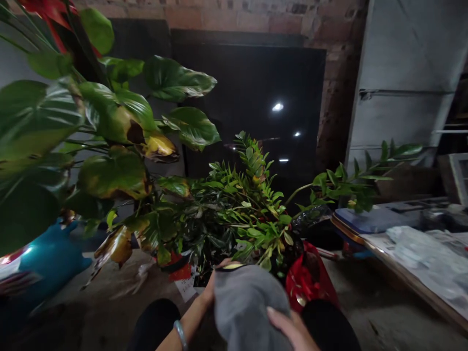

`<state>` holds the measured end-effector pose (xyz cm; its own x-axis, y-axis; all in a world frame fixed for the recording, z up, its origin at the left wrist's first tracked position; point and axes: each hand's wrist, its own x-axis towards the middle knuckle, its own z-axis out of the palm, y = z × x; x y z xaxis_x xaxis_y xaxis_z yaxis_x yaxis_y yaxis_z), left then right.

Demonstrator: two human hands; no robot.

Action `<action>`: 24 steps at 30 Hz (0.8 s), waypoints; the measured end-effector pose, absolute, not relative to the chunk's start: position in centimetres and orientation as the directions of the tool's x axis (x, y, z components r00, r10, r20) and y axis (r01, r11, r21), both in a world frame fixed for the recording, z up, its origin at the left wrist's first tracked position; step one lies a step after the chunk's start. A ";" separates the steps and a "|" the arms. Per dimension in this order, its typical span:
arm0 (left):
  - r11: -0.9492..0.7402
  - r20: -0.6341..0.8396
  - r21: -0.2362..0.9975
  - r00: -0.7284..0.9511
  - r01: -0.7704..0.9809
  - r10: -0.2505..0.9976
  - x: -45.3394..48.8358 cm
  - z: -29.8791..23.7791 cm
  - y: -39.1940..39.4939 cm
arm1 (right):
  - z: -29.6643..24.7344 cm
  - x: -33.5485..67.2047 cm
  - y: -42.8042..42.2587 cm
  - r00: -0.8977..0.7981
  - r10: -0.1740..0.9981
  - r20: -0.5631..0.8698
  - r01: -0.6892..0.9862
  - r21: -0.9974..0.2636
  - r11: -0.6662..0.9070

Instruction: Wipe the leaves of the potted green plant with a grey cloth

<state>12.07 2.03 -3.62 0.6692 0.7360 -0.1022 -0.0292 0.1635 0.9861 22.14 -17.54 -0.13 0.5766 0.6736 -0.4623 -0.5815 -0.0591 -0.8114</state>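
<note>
A grey cloth (243, 304) hangs low in the middle of the head view, draped over a leaf with a yellowish edge (231, 266). My left hand (209, 291) reaches up under the cloth, a pale bangle on its wrist, and its fingers are hidden behind the fabric. My right hand (290, 327) presses on the cloth's lower right side, fingers together and curled onto it. Just beyond the cloth stands a bushy plant with small glossy leaves (241, 204).
A large-leaved plant with browning, yellowing leaves (109, 131) fills the left. A red wrapped pot (310, 280) stands right of the cloth. A teal object (51, 258) lies at left. A cluttered table (413, 282) runs along the right. A dark panel (256, 102) leans on a brick wall.
</note>
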 end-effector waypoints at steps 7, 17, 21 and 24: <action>-0.349 0.076 0.881 0.634 0.319 0.770 12.5 -4.8 0.3 | 7.4 31.3 -14.9 0.880 0.322 -0.351 -0.471 -0.737 0.484; -0.373 0.124 0.911 0.744 0.177 0.657 11.6 -5.3 0.6 | -1.0 22.8 -19.5 0.590 0.630 -0.505 -0.588 -0.803 -0.092; -0.353 0.109 0.914 0.719 0.199 0.686 11.8 -5.4 0.0 | 4.0 29.2 -19.2 0.775 0.383 -0.503 -0.624 -0.706 0.335; -0.330 0.110 0.926 0.707 0.182 0.698 12.0 -5.7 -0.3 | 6.1 31.0 -16.2 0.795 0.322 -0.514 -0.604 -0.626 0.493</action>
<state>12.03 -0.32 -5.74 0.7071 0.6985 0.1101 0.1818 -0.3300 0.9263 31.00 -16.24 6.12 0.7950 0.3216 -0.5143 -0.6043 0.4931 -0.6259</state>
